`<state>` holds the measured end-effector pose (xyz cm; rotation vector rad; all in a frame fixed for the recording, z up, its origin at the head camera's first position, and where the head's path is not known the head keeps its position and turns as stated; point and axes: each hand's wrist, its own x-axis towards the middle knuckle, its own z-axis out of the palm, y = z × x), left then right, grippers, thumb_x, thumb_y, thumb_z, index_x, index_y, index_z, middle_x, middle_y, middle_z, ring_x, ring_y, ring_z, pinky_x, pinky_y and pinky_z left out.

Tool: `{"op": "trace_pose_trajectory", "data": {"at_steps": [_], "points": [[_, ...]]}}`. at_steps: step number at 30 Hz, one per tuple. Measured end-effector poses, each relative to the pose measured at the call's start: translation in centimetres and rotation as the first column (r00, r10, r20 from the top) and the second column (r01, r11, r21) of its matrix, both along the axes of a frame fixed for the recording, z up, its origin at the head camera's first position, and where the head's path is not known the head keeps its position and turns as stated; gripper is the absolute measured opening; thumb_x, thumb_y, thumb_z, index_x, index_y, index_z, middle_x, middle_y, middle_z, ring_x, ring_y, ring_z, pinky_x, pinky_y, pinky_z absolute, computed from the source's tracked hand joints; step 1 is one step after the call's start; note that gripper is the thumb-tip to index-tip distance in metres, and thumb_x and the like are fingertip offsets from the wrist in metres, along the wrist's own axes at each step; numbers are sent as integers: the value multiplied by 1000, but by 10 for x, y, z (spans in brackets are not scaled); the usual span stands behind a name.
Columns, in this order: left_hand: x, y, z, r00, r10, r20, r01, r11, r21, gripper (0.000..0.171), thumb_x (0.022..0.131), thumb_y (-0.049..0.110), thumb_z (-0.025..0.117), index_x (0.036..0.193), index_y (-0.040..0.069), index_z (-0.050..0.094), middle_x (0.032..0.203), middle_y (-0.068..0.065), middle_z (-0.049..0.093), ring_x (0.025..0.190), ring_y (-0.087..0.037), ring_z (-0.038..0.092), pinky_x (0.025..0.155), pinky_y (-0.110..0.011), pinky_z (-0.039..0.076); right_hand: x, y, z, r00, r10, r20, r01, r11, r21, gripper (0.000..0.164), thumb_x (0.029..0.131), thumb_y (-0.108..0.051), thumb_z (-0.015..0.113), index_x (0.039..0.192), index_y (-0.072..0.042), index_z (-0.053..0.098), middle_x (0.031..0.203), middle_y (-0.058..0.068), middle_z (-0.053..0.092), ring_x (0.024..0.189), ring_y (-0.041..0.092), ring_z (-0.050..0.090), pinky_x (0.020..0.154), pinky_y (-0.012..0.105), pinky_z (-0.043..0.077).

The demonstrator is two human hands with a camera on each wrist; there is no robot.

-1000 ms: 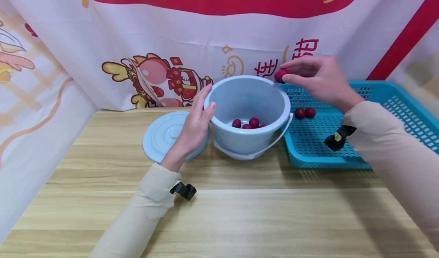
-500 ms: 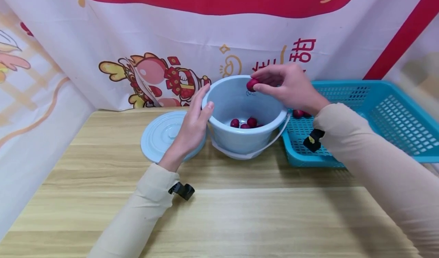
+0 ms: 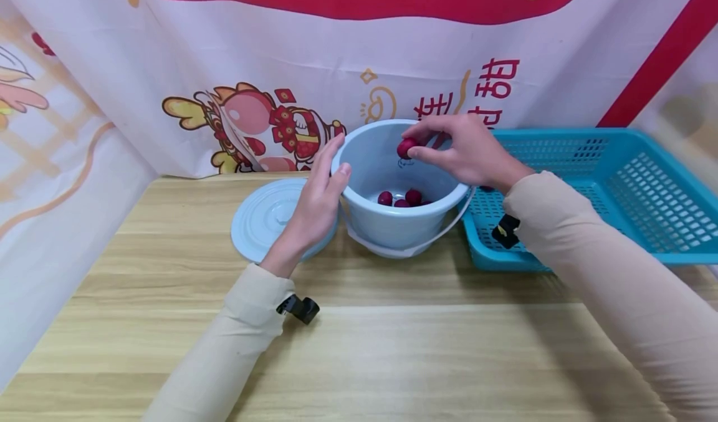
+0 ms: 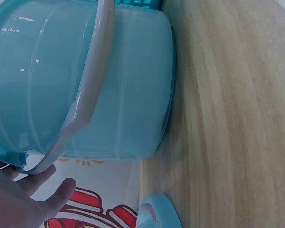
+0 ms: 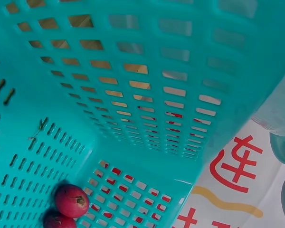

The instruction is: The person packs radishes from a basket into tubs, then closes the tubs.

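My right hand [image 3: 468, 151] pinches a small round red radish [image 3: 406, 148] between thumb and fingertips, inside the mouth of the pale blue bucket [image 3: 392, 227]. Several more red radishes [image 3: 413, 197] lie on the bucket's bottom. My left hand [image 3: 314, 207] rests with extended fingers against the bucket's left side at the rim. In the left wrist view, the fingers of that hand [image 4: 28, 199] touch the rim beside the white handle [image 4: 92, 71], which hangs down across the bucket. Two radishes, one of them this radish [image 5: 71, 200], lie in the turquoise basket [image 5: 99, 137].
The bucket's round blue lid [image 3: 269, 219] lies on the wooden table [image 3: 392, 353], left of the bucket and partly behind my left hand. The perforated basket stands close on the bucket's right. A printed cloth [image 3: 314, 48] hangs behind everything.
My right hand has moved left from over the basket with the radish, then slightly lower into the bucket's mouth. The left hand stays at the rim.
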<state>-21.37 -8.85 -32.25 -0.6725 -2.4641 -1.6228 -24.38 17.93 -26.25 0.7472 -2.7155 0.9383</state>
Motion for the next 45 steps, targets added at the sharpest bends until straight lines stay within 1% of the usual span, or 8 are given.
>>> {"op": "trace_pose_trajectory", "data": {"at_steps": [7,15,20,23,26,29,38,45], "points": [[0,2,3,1000,-10,9,10,1000,-3,59,104,48,34,158,31,17,164,16,10,151,-10,15,119,-48,29,-1,1,1,1000,-5,10,4,1000,25,40,85,-30,77,124,-22,69,113,0,70,101,16,62,87,37,52],[23,5,30,998,-19,52,20,1000,-12,58,106,30,34,159,14,16,167,-3,9,153,-22,14,120,-50,27,-1,1,2,1000,-2,29,0,998,64,38,85,-28,78,122,-23,70,110,-1,70,101,16,60,89,39,51],[12,4,18,999,-21,28,21,1000,-5,59,106,35,34,159,17,17,167,1,9,153,-19,14,120,-50,27,0,0,3,999,1,51,-5,997,79,38,85,-27,78,121,-22,70,112,1,71,104,19,59,92,44,50],[4,2,7,1000,-12,11,12,1000,-7,60,105,41,34,159,23,17,166,9,10,152,-14,14,120,-48,27,0,0,4,998,3,64,-9,996,85,38,85,-27,78,122,-22,70,113,2,71,106,20,59,93,44,50],[1,0,2,1000,-1,0,1,1000,-9,60,104,47,34,158,28,18,165,14,11,152,-11,14,120,-49,26,0,0,3,998,13,69,-19,996,89,37,86,-28,77,122,-22,70,114,1,71,107,20,59,93,44,50],[0,-1,0,1000,1,-8,-1,1000,-6,60,103,49,34,158,29,18,164,15,11,152,-11,15,120,-51,27,-1,-1,3,997,22,74,-29,995,92,36,87,-29,76,122,-23,70,115,0,71,107,19,58,93,44,51],[0,2,2,1000,-15,1,15,1000,2,60,103,49,34,158,30,18,163,18,11,151,-8,15,120,-47,28,1,1,5,995,6,103,-17,994,104,37,85,-26,78,121,-23,70,119,-1,69,112,19,58,94,48,53],[2,-1,2,1000,-10,0,10,1000,10,62,103,50,34,159,27,18,163,19,11,151,-8,16,119,-46,30,1,1,6,996,21,92,-29,996,83,36,85,-30,77,120,-23,70,118,-2,70,107,16,59,90,41,54]]}}
